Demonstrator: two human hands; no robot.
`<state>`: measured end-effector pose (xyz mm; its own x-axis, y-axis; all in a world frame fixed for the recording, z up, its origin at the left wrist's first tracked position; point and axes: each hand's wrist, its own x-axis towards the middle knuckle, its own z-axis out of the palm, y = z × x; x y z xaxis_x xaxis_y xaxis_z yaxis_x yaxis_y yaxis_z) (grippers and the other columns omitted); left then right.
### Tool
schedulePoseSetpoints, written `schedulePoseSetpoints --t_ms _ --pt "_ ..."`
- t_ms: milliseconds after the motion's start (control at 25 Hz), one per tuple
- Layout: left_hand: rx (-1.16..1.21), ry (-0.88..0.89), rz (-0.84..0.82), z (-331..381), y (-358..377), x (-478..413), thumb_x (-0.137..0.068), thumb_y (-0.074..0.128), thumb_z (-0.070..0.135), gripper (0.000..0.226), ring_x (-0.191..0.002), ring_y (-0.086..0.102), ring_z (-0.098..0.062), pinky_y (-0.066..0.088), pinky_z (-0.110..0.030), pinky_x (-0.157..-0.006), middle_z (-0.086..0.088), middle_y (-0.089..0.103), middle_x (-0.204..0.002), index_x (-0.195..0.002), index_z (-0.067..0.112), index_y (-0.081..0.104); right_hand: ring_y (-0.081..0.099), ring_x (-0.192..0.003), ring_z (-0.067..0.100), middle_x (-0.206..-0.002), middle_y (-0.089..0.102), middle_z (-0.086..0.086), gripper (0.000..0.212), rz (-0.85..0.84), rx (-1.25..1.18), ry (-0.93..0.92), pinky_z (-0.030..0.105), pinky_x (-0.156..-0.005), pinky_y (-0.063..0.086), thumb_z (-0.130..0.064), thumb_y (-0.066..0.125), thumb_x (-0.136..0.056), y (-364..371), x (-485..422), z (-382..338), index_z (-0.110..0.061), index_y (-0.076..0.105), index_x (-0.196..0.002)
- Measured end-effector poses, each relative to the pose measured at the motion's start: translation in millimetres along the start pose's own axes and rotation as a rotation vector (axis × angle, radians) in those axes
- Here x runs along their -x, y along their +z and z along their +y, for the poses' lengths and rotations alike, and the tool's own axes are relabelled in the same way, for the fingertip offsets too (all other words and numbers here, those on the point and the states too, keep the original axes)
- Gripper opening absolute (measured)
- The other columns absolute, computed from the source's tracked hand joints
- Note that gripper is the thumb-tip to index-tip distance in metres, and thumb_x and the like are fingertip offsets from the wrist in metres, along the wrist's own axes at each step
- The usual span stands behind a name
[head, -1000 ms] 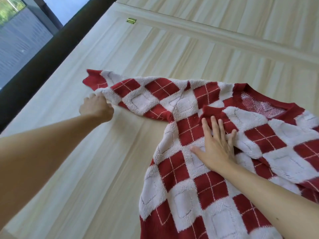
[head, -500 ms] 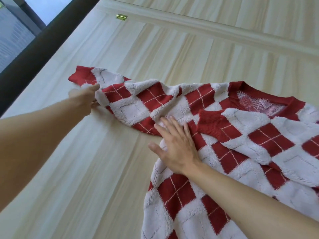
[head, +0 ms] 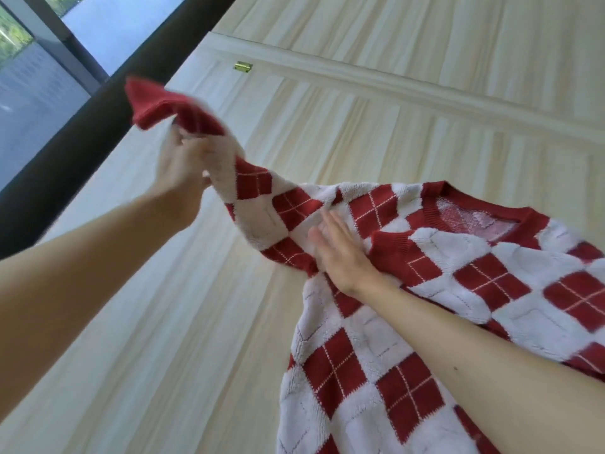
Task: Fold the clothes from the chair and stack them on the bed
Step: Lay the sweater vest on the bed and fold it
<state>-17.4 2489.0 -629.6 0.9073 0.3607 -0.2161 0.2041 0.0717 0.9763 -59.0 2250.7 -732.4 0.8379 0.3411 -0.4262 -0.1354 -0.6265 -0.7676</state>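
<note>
Sweater [head: 425,322]: red + white diamond knit, is lying flat on the R part of the bed [head: 163,322], neck hole [head: 474,217] pointing to the far side.
Bed: pale cream cover w/ soft stripes is showing all round the sweater, mostly on the L.
Sleeve [head: 255,194]: is stretching from the sweater's body up + to the L, off the bed.
Cuff [head: 150,106]: plain red, is flopping over the top of the L hand [head: 183,172]; a bit blurry.
L hand: fingers are curling round the sleeve just under the cuff, is holding it up in the air.
R hand [head: 340,253]: is lying flat, fingers straight + close together, is pressing down on the sweater where the sleeve is joining the body. Is gripping nothing.
Other cuff [head: 389,247]: red, is lying on the sweater's chest, just beside the R hand.
Gold bit [head: 243,66]: small + shiny, is sitting on the far part of the bed; can't tell what it is.
Dark bar [head: 65,158]: is running along the bed's L edge, w/ a window [head: 39,86] past it.
</note>
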Motion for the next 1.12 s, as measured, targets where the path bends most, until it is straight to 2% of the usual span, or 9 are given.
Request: schedulePoseSetpoints --t_ms 160,320,400,560,680,800,880,1000,1120 --pt "-0.352 0.453 -0.382 32 126 85 -0.089 0.045 -0.005 0.028 -0.073 0.066 -0.008 0.055 -0.030 -0.064 -0.003 0.067 -0.086 -0.114 0.006 0.053 0.057 -0.129 0.020 -0.141 0.057 0.002 0.093 0.045 -1.009 -0.023 0.057 -0.115 0.034 -0.082 0.035 -0.080 -105 62 -39 -0.021 0.042 -0.150" --pt "-0.666 0.801 -0.694 -7 214 143 -0.095 0.050 0.003 0.029 -0.122 0.060 -0.015 0.045 -0.028 -0.107 -0.004 0.069 -0.125 -0.123 0.003 0.058 0.054 -0.131 0.041 -0.140 0.057 0.018 0.105 0.041 -1.305 -0.066 0.066 -0.107 0.040 -0.084 0.036 -0.076 -210 132 10 -0.005 0.049 -0.143" --pt "-0.784 0.670 -0.957 -42 244 159 -0.099 0.053 0.017 0.031 -0.137 0.049 -0.020 0.037 -0.036 -0.115 -0.004 0.059 -0.143 -0.128 0.010 0.060 0.063 -0.123 0.036 -0.138 0.061 0.021 0.090 0.158 -1.286 0.105 0.058 -0.101 0.048 -0.073 0.048 -0.082 -230 160 73 -0.006 0.052 -0.141" --pt "-1.156 0.477 -0.934 -115 254 161 -0.102 0.050 0.025 0.053 -0.158 0.005 -0.023 0.013 -0.049 -0.127 -0.004 0.018 -0.169 -0.154 0.022 0.039 0.071 -0.096 0.025 -0.112 0.070 0.011 0.060 0.563 -0.740 0.616 0.042 -0.082 0.059 -0.010 0.082 -0.075 -209 177 198 -0.011 0.058 -0.131" --pt "-1.422 0.398 -0.803 -147 240 146 -0.104 0.037 0.045 0.068 -0.155 -0.019 -0.025 0.002 -0.054 -0.127 -0.003 -0.012 -0.170 -0.162 0.028 0.006 0.069 -0.101 0.030 -0.102 0.069 0.005 0.043 0.757 -0.315 0.588 0.044 -0.089 0.057 -0.003 0.079 -0.076 -206 172 230 -0.020 0.061 -0.112" --pt "-1.466 0.503 -0.778 -145 235 128 -0.103 0.035 0.052 0.062 -0.156 0.006 -0.028 0.016 -0.052 -0.125 -0.003 0.008 -0.170 -0.160 0.031 0.020 0.057 -0.117 0.032 -0.125 0.061 0.007 0.052 0.864 0.252 0.353 0.042 -0.095 0.047 -0.014 0.071 -0.078 -224 154 213 -0.022 0.052 -0.126" --pt "-1.494 0.633 -0.667 -136 242 106 -0.099 0.051 0.049 0.065 -0.152 0.019 -0.029 0.020 -0.052 -0.122 -0.007 0.022 -0.167 -0.157 0.027 0.031 0.035 -0.140 0.033 -0.152 0.037 0.013 0.097 0.706 0.507 0.204 0.047 -0.113 0.032 -0.045 0.080 -0.073 -232 135 209 -0.021 0.029 -0.152" --pt "-1.621 0.479 -0.604 -125 251 57 -0.078 0.074 0.059 0.118 -0.156 -0.003 -0.035 0.001 -0.053 -0.123 -0.016 -0.002 -0.170 -0.163 0.020 0.001 -0.015 -0.155 0.026 -0.168 -0.016 0.010 0.149 0.249 0.654 0.325 0.052 -0.124 -0.005 -0.079 0.076 -0.056 -239 111 221 -0.025 -0.019 -0.157" --pt "-1.679 0.263 -0.680 -123 259 29 -0.059 0.080 0.071 0.145 -0.152 0.022 -0.039 0.015 -0.060 -0.123 -0.017 0.019 -0.167 -0.160 0.020 -0.010 0.000 -0.156 0.030 -0.168 -0.001 0.014 0.156 0.169 0.667 0.434 0.056 -0.124 -0.002 -0.079 0.078 -0.052 -240 102 227 -0.021 -0.023 -0.156"
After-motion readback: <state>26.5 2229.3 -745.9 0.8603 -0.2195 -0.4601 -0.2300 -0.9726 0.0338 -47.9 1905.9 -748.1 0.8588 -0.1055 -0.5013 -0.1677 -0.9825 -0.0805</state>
